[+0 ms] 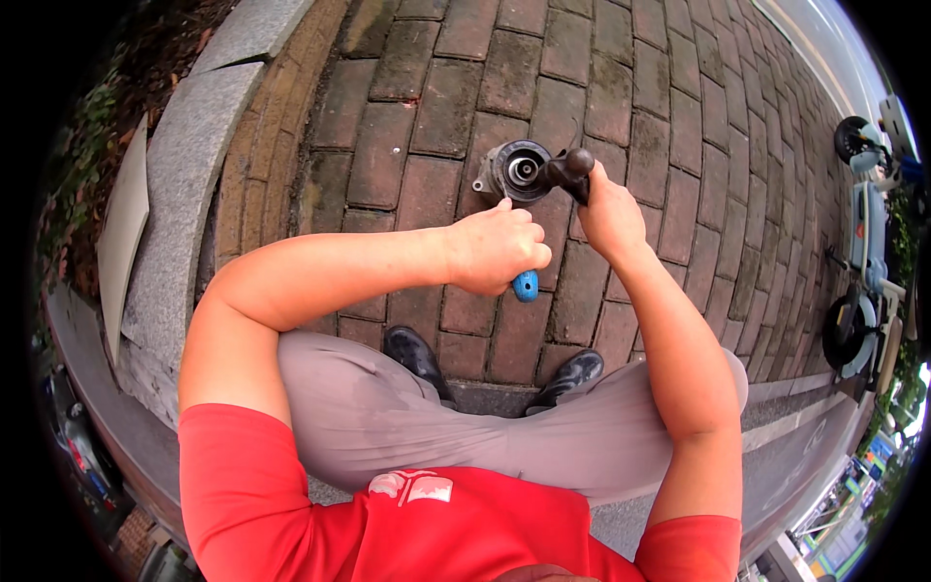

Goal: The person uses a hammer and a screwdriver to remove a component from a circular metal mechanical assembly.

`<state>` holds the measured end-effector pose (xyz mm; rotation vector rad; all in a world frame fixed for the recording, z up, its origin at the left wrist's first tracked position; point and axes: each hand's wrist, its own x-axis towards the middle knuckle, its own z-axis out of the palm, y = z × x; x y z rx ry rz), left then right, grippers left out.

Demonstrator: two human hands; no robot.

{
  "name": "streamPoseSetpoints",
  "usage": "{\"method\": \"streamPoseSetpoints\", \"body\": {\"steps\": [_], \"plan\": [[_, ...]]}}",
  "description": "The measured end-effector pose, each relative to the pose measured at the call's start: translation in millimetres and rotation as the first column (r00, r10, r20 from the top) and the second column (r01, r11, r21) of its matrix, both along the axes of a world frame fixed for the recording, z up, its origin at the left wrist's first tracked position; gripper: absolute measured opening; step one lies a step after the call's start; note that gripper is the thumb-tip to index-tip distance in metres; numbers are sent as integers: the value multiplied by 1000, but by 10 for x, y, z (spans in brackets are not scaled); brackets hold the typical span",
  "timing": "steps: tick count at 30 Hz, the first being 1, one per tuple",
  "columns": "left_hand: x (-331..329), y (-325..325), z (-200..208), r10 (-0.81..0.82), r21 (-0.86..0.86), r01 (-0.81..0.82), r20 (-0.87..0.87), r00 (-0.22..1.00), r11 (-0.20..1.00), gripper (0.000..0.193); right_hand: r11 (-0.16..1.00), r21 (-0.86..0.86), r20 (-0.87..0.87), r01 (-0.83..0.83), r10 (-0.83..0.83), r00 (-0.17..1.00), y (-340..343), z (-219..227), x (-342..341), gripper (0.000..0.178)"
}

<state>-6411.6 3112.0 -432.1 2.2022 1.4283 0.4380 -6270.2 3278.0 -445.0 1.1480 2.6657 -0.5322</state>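
Note:
A round metal machine part (493,175) with a black pulley-like ring and a bolt lug stands on the brick paving in front of me. My left hand (497,250) is closed round a screwdriver with a blue handle (526,286), its butt end toward me. The shaft is hidden by the fingers, and my thumb tip comes close to the near side of the part. In my right hand (613,215) is a hammer; its dark, rounded head (567,171) is beside the part's right edge and overlaps it from here. Whether they touch, I cannot tell.
My two black shoes (412,351) rest on the paving (436,194) below the part. Stone kerb slabs (184,184) run along the left, with plants beyond. At the far right stands a light-blue scooter (866,242), near a road.

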Motion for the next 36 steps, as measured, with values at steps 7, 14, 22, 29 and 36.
{"method": "streamPoseSetpoints", "body": {"steps": [7,14,22,29,36], "plan": [[-5,-4,21,-38,-44,36,-47,998,998,25,1000,-8,-11,3,-3,1000,-1,3,2,49],[-15,39,40,-16,-48,16,5,1000,999,24,1000,-2,-2,5,-5,1000,-7,28,3,49],[-394,339,247,114,-55,-100,383,917,993,13,998,-62,-70,32,-36,997,23,100,-19,49],[-579,589,264,268,-234,-180,428,863,955,9,984,-15,-454,179,-166,876,-177,1092,132,41],[-572,525,249,223,-181,-158,427,876,971,10,977,206,-708,61,106,698,-548,1708,423,19]]}}
